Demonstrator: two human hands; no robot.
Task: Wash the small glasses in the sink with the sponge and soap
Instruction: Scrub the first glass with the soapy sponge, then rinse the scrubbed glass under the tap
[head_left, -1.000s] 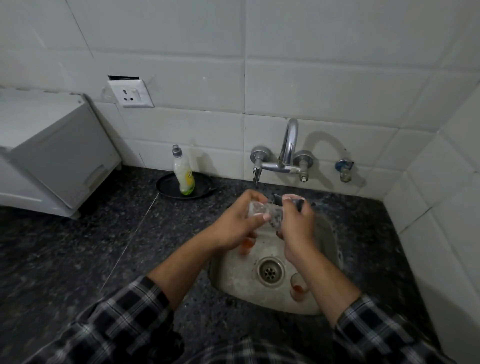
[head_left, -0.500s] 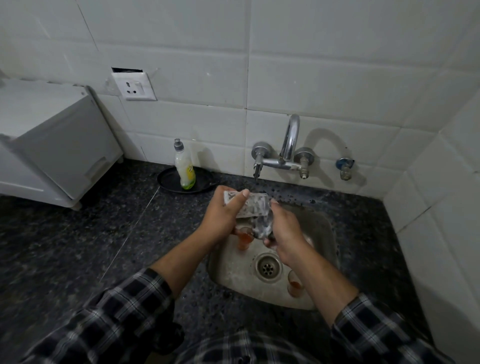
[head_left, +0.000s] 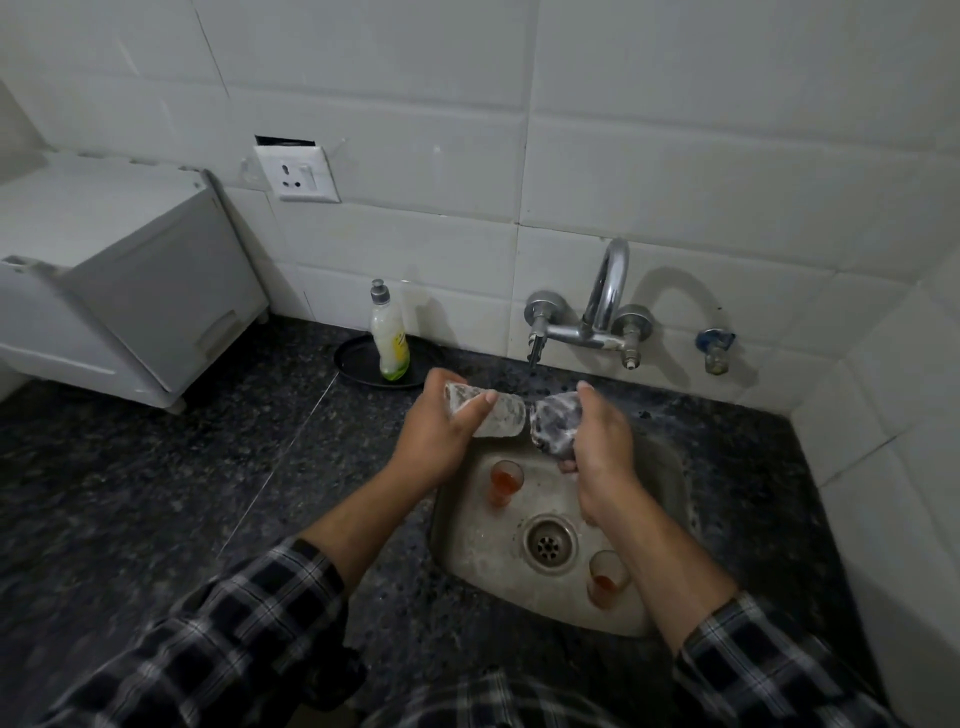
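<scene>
Your left hand (head_left: 441, 431) is wrapped around a soapy small glass (head_left: 493, 414), held sideways above the sink's (head_left: 467, 551) back edge, thumb across its wall. Half a second ago the sponge (head_left: 556, 423) was pressed up under the glass; now it sits just right of the open mouth — your right hand (head_left: 602, 441) has its fingers squeezed around it. Both hands have lifted slightly toward the tap (head_left: 597, 317). Two glasses with orange residue — one (head_left: 505, 480) back left, one (head_left: 605, 578) front right — stand in the basin.
</scene>
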